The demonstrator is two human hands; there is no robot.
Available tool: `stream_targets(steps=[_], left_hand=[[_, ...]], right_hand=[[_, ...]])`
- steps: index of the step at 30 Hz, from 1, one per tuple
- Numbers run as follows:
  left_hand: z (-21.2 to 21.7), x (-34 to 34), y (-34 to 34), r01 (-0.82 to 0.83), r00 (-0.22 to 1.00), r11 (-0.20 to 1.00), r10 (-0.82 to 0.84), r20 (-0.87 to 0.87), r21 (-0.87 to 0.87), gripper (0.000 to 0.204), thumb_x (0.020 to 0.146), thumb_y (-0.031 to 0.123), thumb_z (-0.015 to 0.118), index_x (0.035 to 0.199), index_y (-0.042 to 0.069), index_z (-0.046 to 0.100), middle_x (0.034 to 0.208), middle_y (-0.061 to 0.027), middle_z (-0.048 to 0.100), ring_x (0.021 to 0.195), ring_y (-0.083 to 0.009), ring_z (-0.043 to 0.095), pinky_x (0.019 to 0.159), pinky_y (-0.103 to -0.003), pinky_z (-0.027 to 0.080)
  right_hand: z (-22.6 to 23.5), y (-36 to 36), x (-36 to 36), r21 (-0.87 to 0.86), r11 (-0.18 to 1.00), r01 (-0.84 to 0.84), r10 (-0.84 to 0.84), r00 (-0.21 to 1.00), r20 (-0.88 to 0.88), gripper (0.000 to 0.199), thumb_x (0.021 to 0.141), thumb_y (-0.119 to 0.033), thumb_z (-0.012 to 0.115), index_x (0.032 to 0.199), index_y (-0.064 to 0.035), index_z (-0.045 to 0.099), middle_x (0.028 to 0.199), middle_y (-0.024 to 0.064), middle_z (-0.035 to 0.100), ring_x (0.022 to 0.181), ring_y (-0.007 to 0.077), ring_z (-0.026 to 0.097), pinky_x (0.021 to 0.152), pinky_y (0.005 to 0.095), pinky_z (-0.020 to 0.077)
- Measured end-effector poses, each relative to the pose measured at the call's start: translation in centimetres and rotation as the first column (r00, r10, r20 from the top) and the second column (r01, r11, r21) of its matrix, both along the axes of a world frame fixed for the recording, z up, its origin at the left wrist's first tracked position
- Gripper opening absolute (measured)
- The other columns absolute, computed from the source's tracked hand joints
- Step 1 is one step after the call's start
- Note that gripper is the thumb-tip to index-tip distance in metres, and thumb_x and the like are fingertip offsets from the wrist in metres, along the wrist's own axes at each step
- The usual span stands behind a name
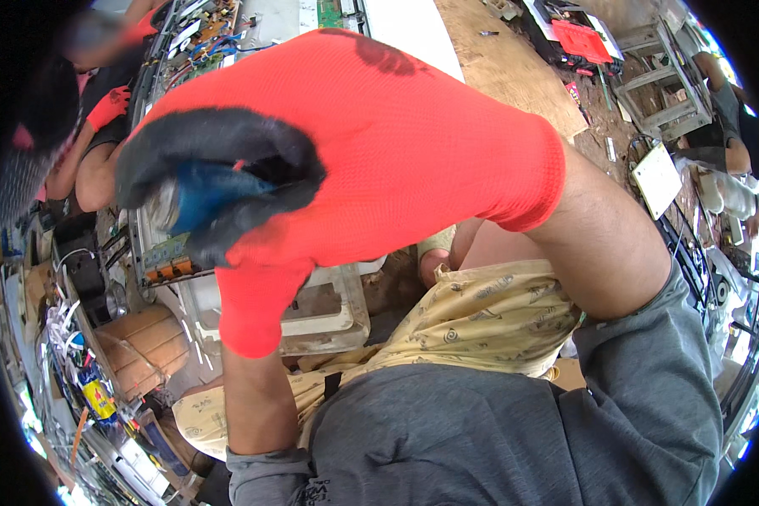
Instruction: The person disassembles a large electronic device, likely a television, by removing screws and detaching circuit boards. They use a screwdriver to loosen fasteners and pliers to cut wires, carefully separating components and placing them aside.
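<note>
Your right hand point(396, 143), in a red knit glove with black-coated fingers, fills the centre of the view, raised close to the camera. Its grip is closed around a blue-handled tool point(207, 194); the black fingers point(219, 139) curl over the handle, and only a short blue stretch and a dull metal end show at 9 o'clock of the palm. What kind of tool it is cannot be told.

Your left hand point(253, 308), also gloved in red, sits directly below at 6 o'clock of the right, pressed against it; its grip is hidden behind the right hand, so I cannot tell whether it is wide, narrow or holding.

Behind both hands lies an opened appliance chassis point(333, 308), white and dirty, with a circuit board point(167, 257) at its left edge. A wooden desk point(514, 67) lies at 1 o'clock. Another person's red-gloved hand point(110, 105) shows at 10 o'clock.
</note>
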State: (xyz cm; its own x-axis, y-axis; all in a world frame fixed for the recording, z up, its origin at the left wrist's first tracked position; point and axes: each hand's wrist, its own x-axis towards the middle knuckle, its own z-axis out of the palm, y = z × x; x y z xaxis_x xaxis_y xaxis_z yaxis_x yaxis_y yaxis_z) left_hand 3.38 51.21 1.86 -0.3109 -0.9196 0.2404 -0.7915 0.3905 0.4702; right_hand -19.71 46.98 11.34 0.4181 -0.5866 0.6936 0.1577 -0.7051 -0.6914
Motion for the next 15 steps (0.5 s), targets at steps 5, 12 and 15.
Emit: stream_targets(steps=[5,12,15], left_hand=[[3.0,-1.0,0.3,0.021,0.952,0.987,0.030,-0.306,0.161,0.042,0.071,0.004,0.084,0.110,0.003,0.068,0.096,-0.0041,0.072,0.088,-0.0146,0.067,0.077,-0.029,0.053],[5.1,-4.1,-1.4,0.022,0.850,0.984,0.075,-0.521,0.178,0.038,0.072,-0.001,0.086,0.105,0.001,0.069,0.091,-0.0029,0.072,0.082,-0.0115,0.067,0.073,-0.027,0.054],[4.6,-3.5,-1.3,-0.034,0.803,0.969,0.172,-0.571,0.244,0.039,0.072,0.001,0.090,0.104,0.002,0.067,0.090,-0.0054,0.071,0.082,-0.0122,0.067,0.073,-0.027,0.055]], right_hand=[[0.6,0.1,-1.1,0.112,0.985,-0.131,0.127,0.991,0.042,0.034,0.082,-0.023,0.070,0.112,-0.0082,0.071,0.101,0.0076,0.073,0.094,0.0248,0.070,0.085,0.0362,0.0553],[1.4,-0.1,-2.7,0.238,0.968,0.077,-0.046,0.990,-0.136,0.031,0.087,-0.028,0.068,0.111,-0.0089,0.072,0.100,0.0073,0.073,0.090,0.0219,0.069,0.082,0.0341,0.0549],[0.5,0.7,-4.9,0.250,0.961,0.115,-0.067,0.979,-0.191,0.031,0.088,-0.026,0.068,0.113,-0.0083,0.070,0.101,0.0074,0.072,0.091,0.0214,0.069,0.083,0.0340,0.0548]])
